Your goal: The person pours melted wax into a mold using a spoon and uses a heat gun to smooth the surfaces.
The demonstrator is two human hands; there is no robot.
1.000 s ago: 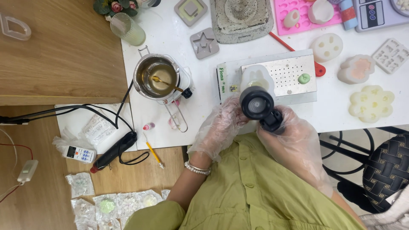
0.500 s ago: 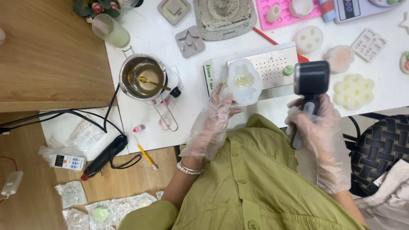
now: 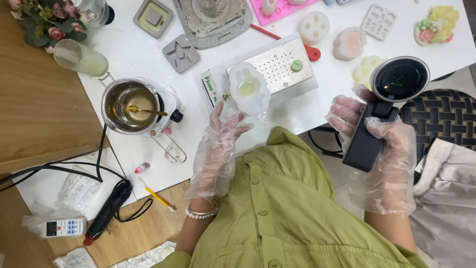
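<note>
The white table (image 3: 317,106) carries everything, and the perforated metal plate (image 3: 277,67) near its front edge serves as the landmark. Left of that plate a steel melting pot (image 3: 130,105) sits on a small heater with a spoon left in the liquid – probably so the wax stays fluid. Beyond the plate lie a grey slab mould (image 3: 213,20), a star mould (image 3: 181,52) and pale flower moulds, spread flat within reach. Overlapping the plate's near-left corner is the white flower-shaped mould (image 3: 249,88), its hollow holding a yellowish pool. The left hand (image 3: 218,141), gloved and fingers spread, touches the mould's near edge, seemingly to steady it. Right of the plate, off the table edge, the right hand (image 3: 384,141) grips the black heat gun (image 3: 384,104) by its handle, nozzle turned away from the mould – likely to spare the fill. Wooden flooring and a woven chair lie below
</note>
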